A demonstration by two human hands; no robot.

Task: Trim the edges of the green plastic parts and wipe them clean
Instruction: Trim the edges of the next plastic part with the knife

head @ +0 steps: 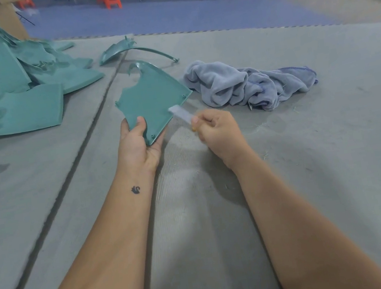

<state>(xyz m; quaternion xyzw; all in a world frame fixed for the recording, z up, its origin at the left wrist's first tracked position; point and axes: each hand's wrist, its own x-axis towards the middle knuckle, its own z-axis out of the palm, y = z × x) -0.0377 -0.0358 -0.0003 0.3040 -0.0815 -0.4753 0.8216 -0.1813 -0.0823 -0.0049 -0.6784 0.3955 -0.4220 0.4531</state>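
While blurred, right hand [217, 131] holds blade [181, 114] against green part [150, 96].

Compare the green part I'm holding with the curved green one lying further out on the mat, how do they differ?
The held green part is a broad, flat, roughly triangular panel; the curved part is narrow with a long thin arching strip. The held one is gripped by the left hand, with the blade in the right hand at its edge; the curved one lies untouched on the mat. Both share the same teal-green plastic.
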